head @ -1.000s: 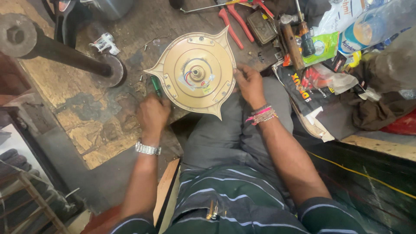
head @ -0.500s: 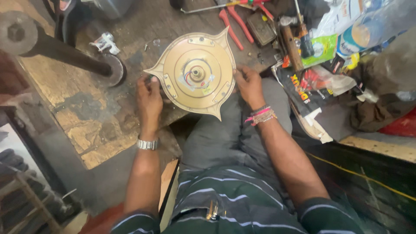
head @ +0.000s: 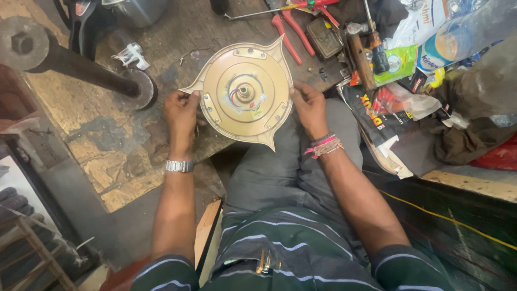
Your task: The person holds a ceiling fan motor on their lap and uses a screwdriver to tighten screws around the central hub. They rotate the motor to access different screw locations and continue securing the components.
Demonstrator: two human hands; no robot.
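Both hands, left hand (head: 180,110) and right hand (head: 308,106), clamp the gold fan motor housing (head: 245,91) by its rim.

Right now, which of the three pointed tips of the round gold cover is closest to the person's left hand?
The left tip, touching the left hand; the others point up and down.

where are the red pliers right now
In the head view the red pliers lie at the top centre of the floor, just beyond the round gold motor housing held between the left hand and the right hand.
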